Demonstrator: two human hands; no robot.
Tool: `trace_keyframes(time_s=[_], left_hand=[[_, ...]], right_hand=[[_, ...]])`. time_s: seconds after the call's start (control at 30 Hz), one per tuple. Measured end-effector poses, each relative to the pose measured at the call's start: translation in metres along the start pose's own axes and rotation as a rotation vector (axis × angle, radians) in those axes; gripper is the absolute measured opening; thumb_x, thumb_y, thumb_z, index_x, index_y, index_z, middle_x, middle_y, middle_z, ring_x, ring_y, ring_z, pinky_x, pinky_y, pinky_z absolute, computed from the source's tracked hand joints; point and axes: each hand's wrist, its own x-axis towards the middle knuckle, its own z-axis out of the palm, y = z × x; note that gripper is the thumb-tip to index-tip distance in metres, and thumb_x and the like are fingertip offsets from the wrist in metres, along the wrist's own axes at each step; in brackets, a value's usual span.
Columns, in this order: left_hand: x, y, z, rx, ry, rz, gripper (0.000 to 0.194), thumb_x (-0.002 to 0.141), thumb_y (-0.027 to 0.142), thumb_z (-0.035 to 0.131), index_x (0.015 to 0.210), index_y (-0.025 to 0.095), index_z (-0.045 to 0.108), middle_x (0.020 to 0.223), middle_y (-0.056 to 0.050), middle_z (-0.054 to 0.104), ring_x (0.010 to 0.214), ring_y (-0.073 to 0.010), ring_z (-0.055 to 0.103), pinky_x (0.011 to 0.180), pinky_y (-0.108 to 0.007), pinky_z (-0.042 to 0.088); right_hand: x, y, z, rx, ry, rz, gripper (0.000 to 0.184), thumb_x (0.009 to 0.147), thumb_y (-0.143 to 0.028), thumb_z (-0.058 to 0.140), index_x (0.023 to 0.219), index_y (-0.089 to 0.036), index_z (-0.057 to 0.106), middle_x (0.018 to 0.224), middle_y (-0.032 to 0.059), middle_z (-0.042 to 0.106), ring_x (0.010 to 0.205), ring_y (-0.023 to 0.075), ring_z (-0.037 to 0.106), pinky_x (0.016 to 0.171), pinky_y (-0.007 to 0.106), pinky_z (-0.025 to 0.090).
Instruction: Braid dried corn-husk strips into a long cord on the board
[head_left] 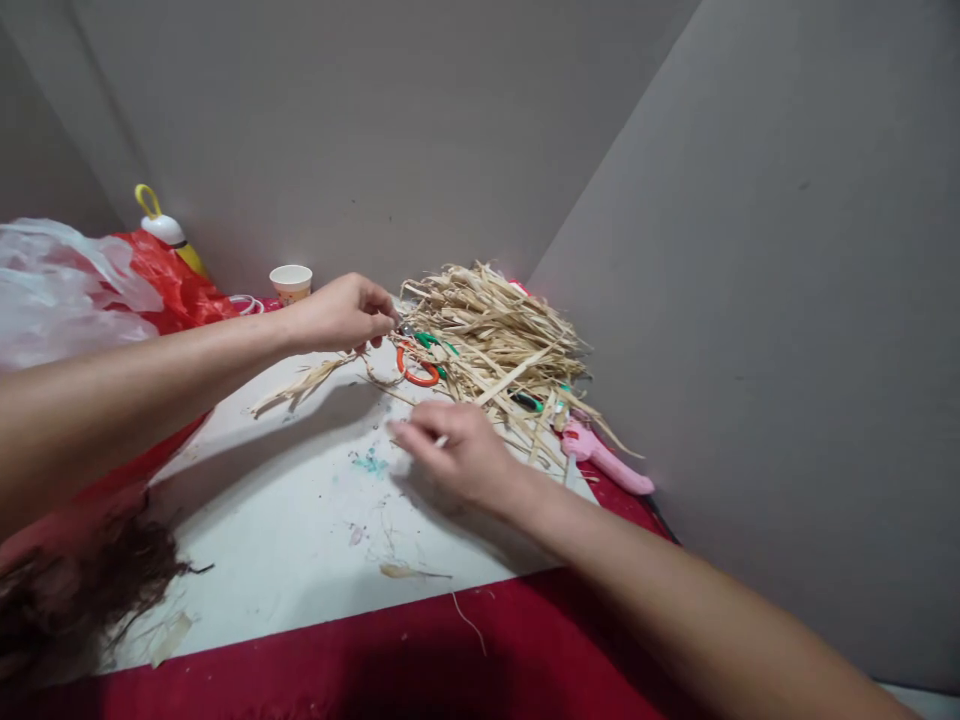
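Note:
My left hand [356, 312] reaches over the table with its fingers pinched at the metal part of a pair of scissors. An orange handle loop [418, 368] of the scissors shows below the fingertips, with a green handle [435, 342] beside it. Under the left wrist lies a thin bundle of dry straw strips [304, 385], partly hidden by the hand. My right hand [461, 450] hovers nearer to me, fingers curled closed. A small whitish bit shows between its thumb and fingers, too small to name. Behind both hands is a large heap of dry straw strips [502, 320].
A pink-handled tool [607, 460] lies at the right near the wall. Further left stand a paper cup [291, 283], a yellow-and-white bottle [169, 235] and plastic bags [75, 290]. Dark brown fibres [97, 590] lie front left. The white board [300, 560] rests on red cloth [420, 650].

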Motion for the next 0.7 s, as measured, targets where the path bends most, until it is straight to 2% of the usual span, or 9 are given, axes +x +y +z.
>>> trace_keyframes(time_s=[0.07, 0.1, 0.17, 0.23, 0.33, 0.4, 0.5, 0.6, 0.7], left_hand=[[0.004, -0.006, -0.004, 0.013, 0.034, -0.009, 0.010, 0.073, 0.018, 0.058, 0.077, 0.016, 0.067, 0.060, -0.002, 0.062, 0.043, -0.0087, 0.050, 0.044, -0.023, 0.036], [0.006, -0.009, -0.006, 0.023, 0.054, -0.021, 0.010, 0.072, 0.017, 0.058, 0.075, 0.016, 0.067, 0.059, -0.002, 0.061, 0.043, -0.0089, 0.050, 0.044, -0.022, 0.035], [0.008, -0.017, -0.011, 0.050, 0.114, -0.068, 0.008, 0.071, 0.019, 0.058, 0.073, 0.015, 0.065, 0.056, -0.002, 0.059, 0.043, -0.0091, 0.049, 0.044, -0.023, 0.034], [0.009, -0.030, -0.015, 0.093, 0.174, -0.137, 0.008, 0.070, 0.021, 0.058, 0.067, 0.015, 0.063, 0.052, -0.001, 0.056, 0.042, -0.0096, 0.047, 0.044, -0.023, 0.033], [0.008, -0.055, -0.019, 0.184, 0.172, -0.240, 0.011, 0.067, 0.024, 0.060, 0.059, 0.016, 0.059, 0.052, -0.002, 0.058, 0.045, -0.0117, 0.050, 0.045, -0.024, 0.034], [0.007, -0.072, -0.018, 0.235, 0.156, -0.281, 0.008, 0.063, 0.022, 0.061, 0.058, 0.017, 0.059, 0.054, -0.002, 0.060, 0.049, -0.0125, 0.052, 0.048, -0.023, 0.034], [0.006, -0.091, -0.010, 0.246, 0.113, -0.290, 0.007, 0.057, 0.023, 0.066, 0.056, 0.017, 0.063, 0.055, -0.001, 0.061, 0.056, -0.0133, 0.053, 0.053, -0.022, 0.036], [0.007, -0.101, 0.001, 0.209, 0.060, -0.281, 0.010, 0.055, 0.027, 0.068, 0.061, 0.018, 0.067, 0.060, 0.000, 0.064, 0.060, -0.0137, 0.055, 0.056, -0.022, 0.038], [0.007, -0.107, 0.010, 0.169, 0.074, -0.267, 0.009, 0.056, 0.025, 0.065, 0.062, 0.019, 0.066, 0.060, 0.001, 0.064, 0.060, -0.0130, 0.054, 0.056, -0.021, 0.038]], right_hand=[[-0.007, 0.029, -0.030, -0.007, 0.120, 0.218, 0.038, 0.089, -0.033, 0.046, 0.054, -0.017, 0.046, 0.050, -0.0019, 0.045, 0.050, 0.0094, 0.041, 0.054, 0.024, 0.034], [-0.010, 0.043, -0.042, -0.007, 0.170, 0.302, 0.035, 0.088, -0.034, 0.047, 0.058, -0.017, 0.048, 0.051, -0.0017, 0.046, 0.050, 0.0099, 0.042, 0.053, 0.024, 0.034], [-0.016, 0.070, -0.061, -0.035, 0.236, 0.397, 0.020, 0.084, -0.033, 0.051, 0.070, -0.017, 0.052, 0.056, -0.0009, 0.052, 0.052, 0.0112, 0.047, 0.054, 0.025, 0.036], [-0.020, 0.094, -0.071, -0.089, 0.264, 0.456, 0.012, 0.081, -0.029, 0.053, 0.084, -0.018, 0.057, 0.061, 0.0007, 0.056, 0.053, 0.0120, 0.049, 0.055, 0.026, 0.037], [-0.020, 0.111, -0.073, -0.091, 0.298, 0.525, 0.013, 0.080, -0.028, 0.053, 0.083, -0.017, 0.058, 0.062, 0.0038, 0.058, 0.053, 0.0132, 0.051, 0.054, 0.027, 0.038], [-0.016, 0.107, -0.068, -0.032, 0.281, 0.517, 0.014, 0.080, -0.028, 0.052, 0.076, -0.016, 0.058, 0.061, 0.0052, 0.058, 0.053, 0.0134, 0.051, 0.053, 0.028, 0.039], [-0.003, 0.085, -0.055, 0.068, 0.201, 0.469, 0.019, 0.082, -0.029, 0.052, 0.068, -0.016, 0.056, 0.057, 0.0042, 0.058, 0.051, 0.0123, 0.050, 0.052, 0.026, 0.040], [0.014, 0.059, -0.037, 0.218, 0.056, 0.423, 0.022, 0.081, -0.031, 0.053, 0.066, -0.015, 0.056, 0.054, 0.0002, 0.055, 0.048, 0.0100, 0.049, 0.049, 0.023, 0.039], [0.034, 0.043, -0.013, 0.434, -0.036, 0.441, 0.022, 0.081, -0.029, 0.054, 0.064, -0.015, 0.053, 0.048, -0.0034, 0.051, 0.041, 0.0069, 0.046, 0.042, 0.018, 0.036]])
